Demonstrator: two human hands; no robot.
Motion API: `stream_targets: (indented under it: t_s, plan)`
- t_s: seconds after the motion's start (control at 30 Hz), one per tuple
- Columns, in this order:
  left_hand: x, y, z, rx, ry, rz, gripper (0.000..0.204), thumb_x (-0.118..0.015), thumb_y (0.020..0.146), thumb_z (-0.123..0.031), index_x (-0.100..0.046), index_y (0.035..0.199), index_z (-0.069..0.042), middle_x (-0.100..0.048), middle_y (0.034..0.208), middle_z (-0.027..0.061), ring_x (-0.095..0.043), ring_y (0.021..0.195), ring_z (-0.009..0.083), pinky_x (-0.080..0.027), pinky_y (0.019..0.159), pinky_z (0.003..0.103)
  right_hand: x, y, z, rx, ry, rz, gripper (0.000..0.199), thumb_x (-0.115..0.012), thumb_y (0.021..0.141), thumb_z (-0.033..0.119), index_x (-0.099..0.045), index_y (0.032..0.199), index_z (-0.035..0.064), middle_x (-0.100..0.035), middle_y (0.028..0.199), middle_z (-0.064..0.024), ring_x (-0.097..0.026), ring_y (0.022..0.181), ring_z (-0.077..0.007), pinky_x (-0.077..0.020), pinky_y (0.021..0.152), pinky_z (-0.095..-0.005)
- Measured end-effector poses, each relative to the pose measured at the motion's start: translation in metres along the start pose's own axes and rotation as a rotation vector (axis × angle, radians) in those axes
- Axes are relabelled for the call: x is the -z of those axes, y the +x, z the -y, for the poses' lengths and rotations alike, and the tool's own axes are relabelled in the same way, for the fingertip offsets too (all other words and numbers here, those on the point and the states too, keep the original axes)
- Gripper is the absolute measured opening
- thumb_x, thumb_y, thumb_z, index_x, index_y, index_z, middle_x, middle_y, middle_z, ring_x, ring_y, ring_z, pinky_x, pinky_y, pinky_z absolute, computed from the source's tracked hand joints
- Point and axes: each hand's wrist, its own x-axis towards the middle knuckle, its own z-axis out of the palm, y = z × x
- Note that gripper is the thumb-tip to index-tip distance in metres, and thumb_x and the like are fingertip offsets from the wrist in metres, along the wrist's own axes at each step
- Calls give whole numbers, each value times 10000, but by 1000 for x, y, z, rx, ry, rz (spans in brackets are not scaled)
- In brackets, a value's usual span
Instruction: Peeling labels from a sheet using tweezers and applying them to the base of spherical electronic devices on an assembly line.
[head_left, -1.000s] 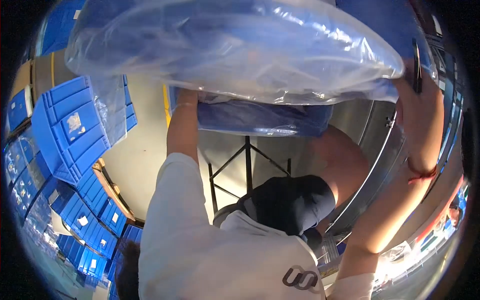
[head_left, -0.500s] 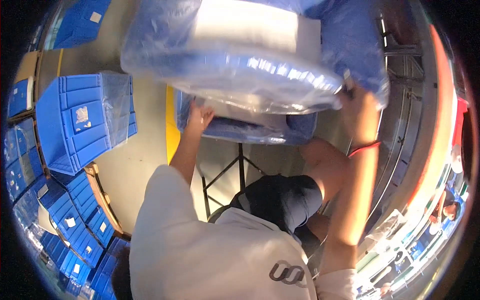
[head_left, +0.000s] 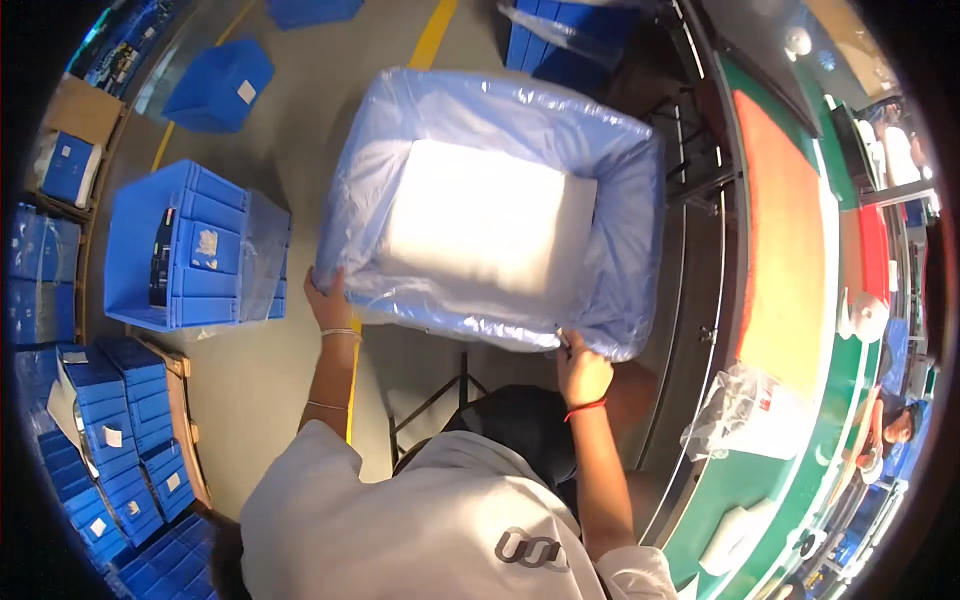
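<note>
A large blue crate (head_left: pixel 630 250) lined with a clear plastic bag sits in front of me, and a white foam sheet (head_left: pixel 485 230) lies flat on its bottom. My left hand (head_left: pixel 328 303) grips the crate's near left corner over the plastic. My right hand (head_left: pixel 582 372) pinches the plastic at the near right rim, with a small dark object between its fingers. The crate rests on a black folding stand (head_left: pixel 440 395), mostly hidden below it.
Stacks of blue crates (head_left: pixel 190 250) stand to my left, more lie on a wooden pallet (head_left: pixel 180 420) at lower left. A conveyor with a green and red belt (head_left: pixel 800 330) runs along my right, with a plastic bag (head_left: pixel 755 410) on it. A yellow floor line (head_left: pixel 430 35) runs ahead.
The lined crate was held up near my head, its underside toward me. It has come down and away, and now sits level with its open inside showing. Both hands stay on its edges.
</note>
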Motion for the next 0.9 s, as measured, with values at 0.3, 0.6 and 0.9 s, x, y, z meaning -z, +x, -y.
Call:
stream_targets:
  t_s: [0.3,0.6,0.9]
  plan:
    - [26,-6,62,-438,632,-333,544,-667,708,-74,-467,1194,66,-524,1166,280,-490,1147,436,-369,1021,471,-5,-48,-10,-30,-31,20,206,-625,827,350,-658,1001,244,-671,695,-156,-668,644,-374,-530,568,-488]
    - [28,-34,16,-139,498,-175,488,-647,718,-101,-482,1173,-37,-529,1174,246,-473,1162,436,-400,990,477,1,-51,-12,-49,-60,154,306,-634,799,302,-677,1092,226,-691,911,-189,-669,842,-389,-528,744,-491]
    - [28,-48,-20,-589,1031,-149,869,-751,665,-308,-308,1389,-125,-267,1443,132,-383,1251,394,-339,1023,540,56,-70,-24,-121,193,23,658,-687,786,512,-531,1295,125,-664,967,-261,-645,930,-411,-522,786,-485]
